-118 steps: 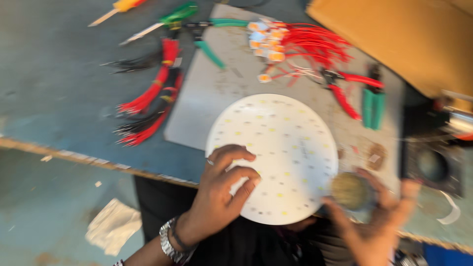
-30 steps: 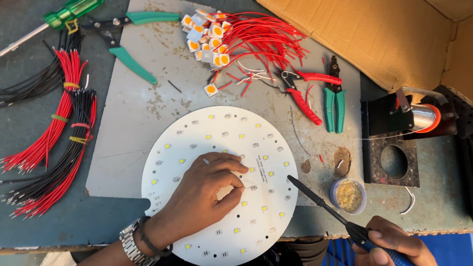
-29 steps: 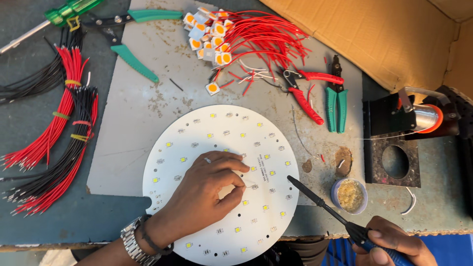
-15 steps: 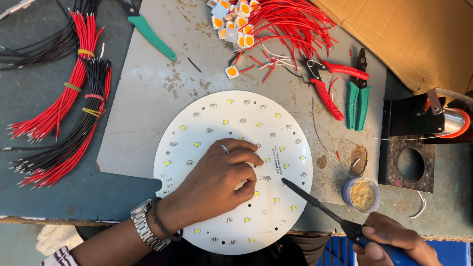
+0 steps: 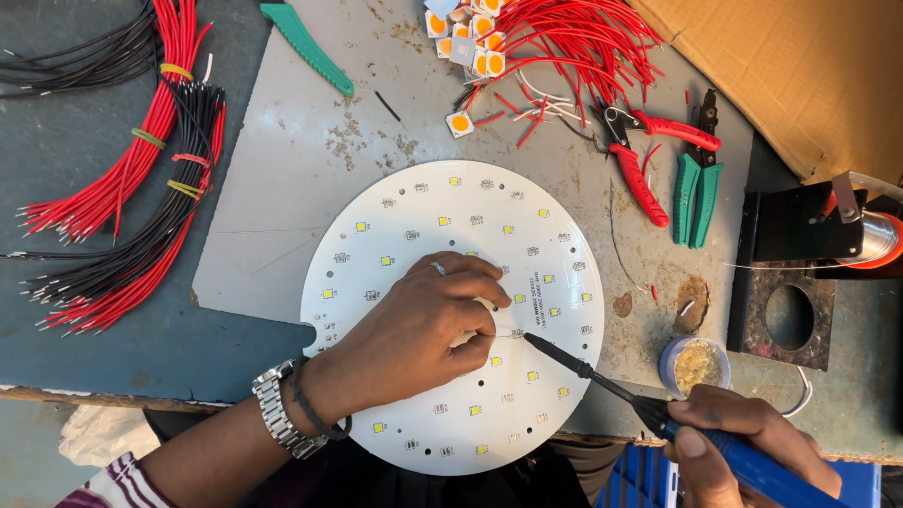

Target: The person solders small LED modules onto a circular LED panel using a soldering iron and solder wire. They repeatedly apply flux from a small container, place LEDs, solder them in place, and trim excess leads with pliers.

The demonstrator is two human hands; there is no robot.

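White round board (image 5: 451, 235) pinned under fingers-together left hand (image 5: 423, 329) — right hand (image 5: 743, 442) clamps soldering iron (image 5: 602, 381), tip mid-board.

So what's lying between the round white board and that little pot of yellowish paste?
In the head view, only stained grey mat separates the round white LED board from the paste pot; the soldering iron crosses just below.
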